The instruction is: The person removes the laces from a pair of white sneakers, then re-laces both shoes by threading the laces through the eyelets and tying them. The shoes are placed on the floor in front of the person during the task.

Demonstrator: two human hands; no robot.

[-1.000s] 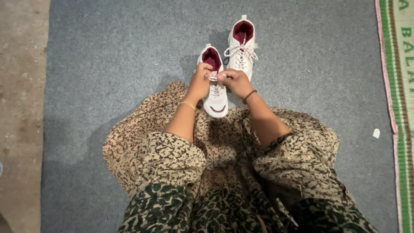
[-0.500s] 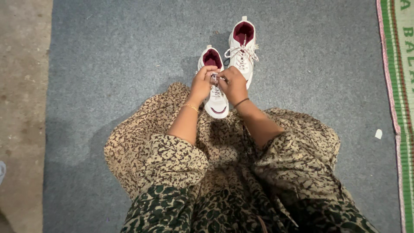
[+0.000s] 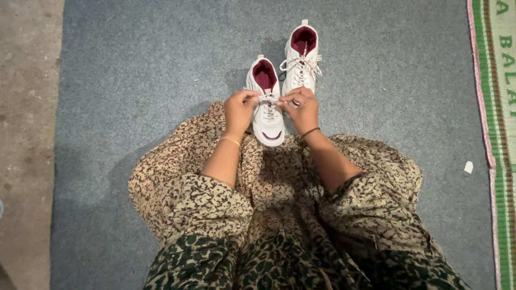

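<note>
Laces (image 3: pixel 268 99), thin and white, run taut between my two hands over the nearer white lace-up sneaker with a dark red lining (image 3: pixel 267 104). My left hand (image 3: pixel 238 109) is closed, pinching one lace end, and my right hand (image 3: pixel 304 110) is closed on the other. That sneaker stands on the grey carpet (image 3: pixel 134 64), its toe at the hem of my patterned tan dress (image 3: pixel 279 177). Just beyond it stands a second matching white sneaker (image 3: pixel 301 53), laced.

Green mat (image 3: pixel 497 134) cut off at right edge — lace ends hidden.
</note>
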